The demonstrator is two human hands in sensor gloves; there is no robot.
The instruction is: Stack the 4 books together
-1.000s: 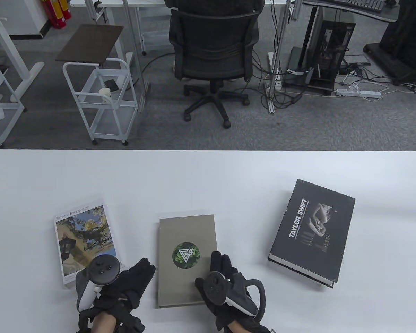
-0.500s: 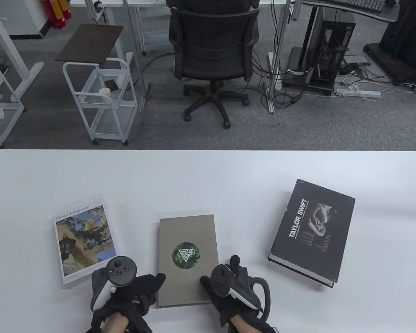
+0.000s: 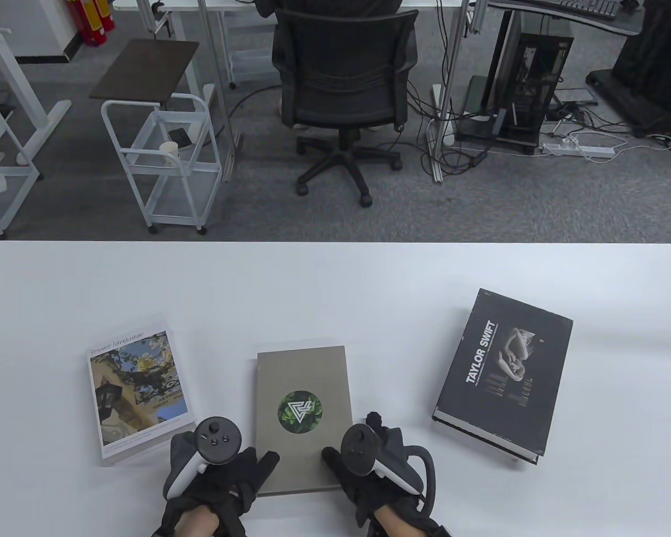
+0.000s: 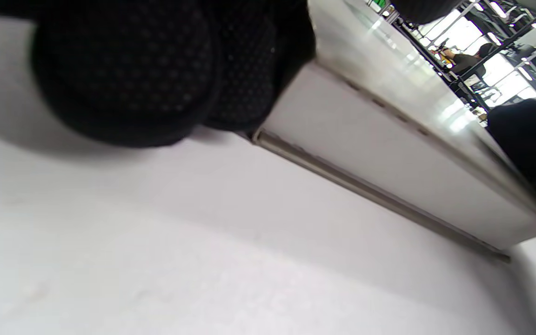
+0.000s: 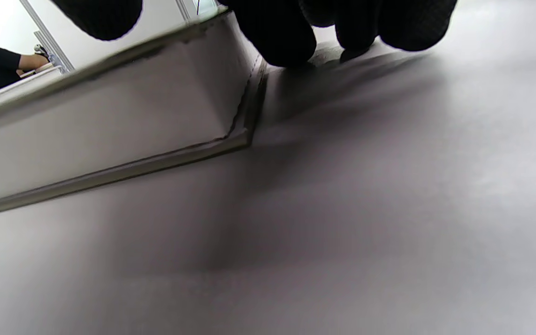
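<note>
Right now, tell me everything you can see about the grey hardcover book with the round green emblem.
The grey hardcover book with the round green emblem lies flat and closed on the white table, between two other books. Its cover looks matte, cloth-like; the white page block shows at its near edge. The left hand touches its near left corner, the right hand its near right corner.

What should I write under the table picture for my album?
Two gloved hands, left and right, grip the grey book at its near corners.

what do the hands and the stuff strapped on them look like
Both the left hand and right hand wear black textured gloves with dotted fabric on the fingers. Each carries a black-faced tracker: the left white-bodied, the right grey with a dark ring loop. Bare skin shows at both wrists.
</note>
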